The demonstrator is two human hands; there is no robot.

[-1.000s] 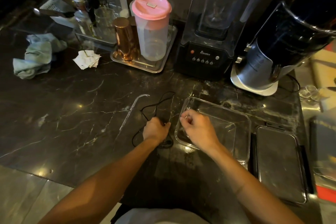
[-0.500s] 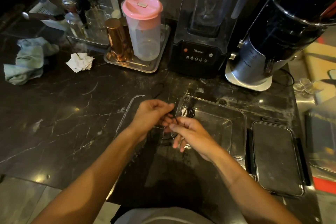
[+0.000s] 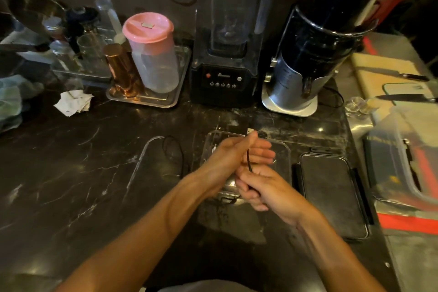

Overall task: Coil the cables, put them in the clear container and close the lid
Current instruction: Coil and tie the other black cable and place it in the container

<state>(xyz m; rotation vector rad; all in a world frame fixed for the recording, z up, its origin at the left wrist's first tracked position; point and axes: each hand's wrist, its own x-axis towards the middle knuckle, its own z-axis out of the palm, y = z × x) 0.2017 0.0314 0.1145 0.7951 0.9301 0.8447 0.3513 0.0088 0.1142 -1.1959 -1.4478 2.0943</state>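
Table (image 3: 71,173): dark veined stone, seen beneath both hands; blender (image 3: 225,54) and black grinder (image 3: 315,59) are stood well beyond the hands, a pink-lidded jug (image 3: 151,52) on a metal tray (image 3: 170,99) beyond and to their left. Clear container (image 3: 283,161): set open on the table directly under the hands, its far rim seen past the left fingers. Lid (image 3: 331,197): laid flat on the table just right of the right hand, apart from the container. Left hand (image 3: 227,156): held over the container, fingers extended rightward, thumb raised; a plug end is seen at the thumb tip, though the grip cannot be told. Right hand (image 3: 263,187): placed just below the left hand, fingers curled around the black cable (image 3: 249,166). Cable: run upward between both hands; a slack loop is left on the table to the left of the left hand.
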